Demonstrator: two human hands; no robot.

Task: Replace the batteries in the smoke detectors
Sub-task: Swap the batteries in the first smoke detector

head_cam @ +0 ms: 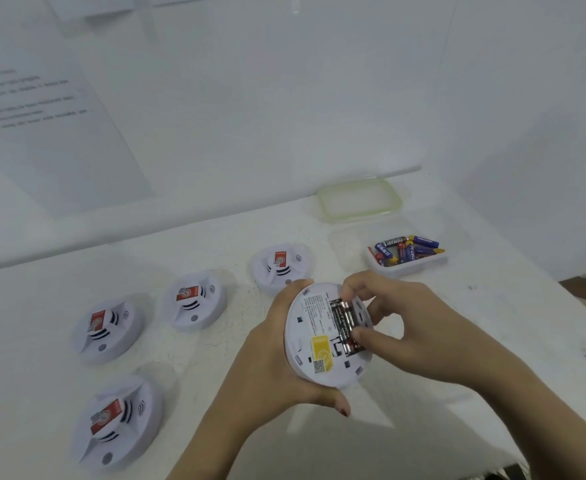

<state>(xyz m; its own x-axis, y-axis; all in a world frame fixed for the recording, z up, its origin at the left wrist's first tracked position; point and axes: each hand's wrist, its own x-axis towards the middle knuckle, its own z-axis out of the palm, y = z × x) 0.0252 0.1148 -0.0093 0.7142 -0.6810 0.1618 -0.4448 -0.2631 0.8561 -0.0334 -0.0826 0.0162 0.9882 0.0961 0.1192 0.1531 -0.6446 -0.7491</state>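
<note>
Head view: left hand (271,344) grips the smoke detector (314,327), right hand (409,323) pinches its batteries (343,320); a slippy pinch could drop one

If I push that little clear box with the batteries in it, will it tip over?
Probably not. The clear box looks low and wide, so it should slide on the white table. The loose batteries inside would likely rattle and roll, and probably make it heavy for its size.

Bright, even light; soft shadows — slight blur; wide-angle bending at edges.
</note>
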